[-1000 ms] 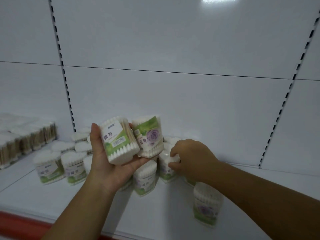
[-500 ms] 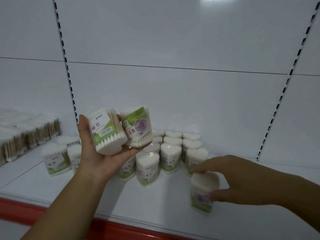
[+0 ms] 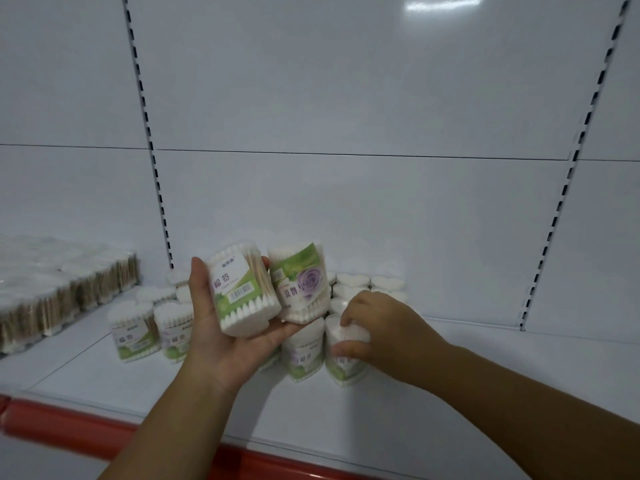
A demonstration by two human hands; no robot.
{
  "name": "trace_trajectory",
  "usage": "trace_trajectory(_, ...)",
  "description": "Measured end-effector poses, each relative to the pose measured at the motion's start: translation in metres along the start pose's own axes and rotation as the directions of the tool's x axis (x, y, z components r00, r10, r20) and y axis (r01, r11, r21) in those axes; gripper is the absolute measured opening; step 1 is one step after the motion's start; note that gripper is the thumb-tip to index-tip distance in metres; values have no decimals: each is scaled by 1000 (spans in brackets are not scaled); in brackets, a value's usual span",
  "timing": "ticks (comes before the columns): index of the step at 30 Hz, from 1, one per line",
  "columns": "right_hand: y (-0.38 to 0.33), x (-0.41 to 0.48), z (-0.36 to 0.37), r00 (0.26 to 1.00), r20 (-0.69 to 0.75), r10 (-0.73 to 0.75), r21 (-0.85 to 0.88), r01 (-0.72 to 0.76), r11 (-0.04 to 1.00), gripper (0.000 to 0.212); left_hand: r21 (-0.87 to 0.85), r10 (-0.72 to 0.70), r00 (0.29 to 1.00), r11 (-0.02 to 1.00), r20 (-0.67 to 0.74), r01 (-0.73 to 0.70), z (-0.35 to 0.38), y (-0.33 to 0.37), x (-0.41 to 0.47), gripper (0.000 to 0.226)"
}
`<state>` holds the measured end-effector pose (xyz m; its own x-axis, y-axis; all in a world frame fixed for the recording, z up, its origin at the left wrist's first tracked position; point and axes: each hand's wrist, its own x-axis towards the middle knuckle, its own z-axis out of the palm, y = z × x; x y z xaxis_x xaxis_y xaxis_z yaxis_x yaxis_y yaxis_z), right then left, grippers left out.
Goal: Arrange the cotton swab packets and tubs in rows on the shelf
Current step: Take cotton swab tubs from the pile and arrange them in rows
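My left hand is raised palm up above the white shelf and holds two heart-shaped cotton swab tubs: one with a green label and, to its right, one with a purple rose label. My right hand grips a third tub that stands on the shelf at the front of a row, beside another standing tub. More heart-shaped tubs stand in rows behind it against the back wall.
Two tubs stand to the left of my left wrist. Clear packets of wooden-stick swabs are stacked at the far left. A red strip runs along the shelf's front edge. Slotted uprights line the back panel.
My right hand carried the lone tub from the front right of the shelf leftward and set it at the front of the rows. My left hand stayed raised with its two tubs.
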<state>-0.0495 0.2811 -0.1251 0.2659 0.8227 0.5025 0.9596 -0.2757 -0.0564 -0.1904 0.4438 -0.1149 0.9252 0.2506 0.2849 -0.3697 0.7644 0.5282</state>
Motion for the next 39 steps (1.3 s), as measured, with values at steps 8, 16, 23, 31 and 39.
trace_trajectory(8,-8,8,-81,964,58,261,564,-247,788,47,73,-172,984,983,53,168,32,-32,14,71)
trace_trajectory(16,28,-39,-89,856,238,459,869,-398,293,43,138,-152,987,980,58,143,38,-39,23,77)
trace_trajectory(23,58,-96,-59,757,329,564,939,-325,-110,37,312,-21,979,946,-205,86,29,-43,20,72)
trace_trajectory(31,53,-115,-31,692,425,584,719,-650,246,55,392,10,931,908,-364,144,26,-62,-4,71)
trace_trajectory(39,47,-108,1,773,284,567,206,-627,751,66,346,25,911,929,-412,131,18,-78,-35,60)
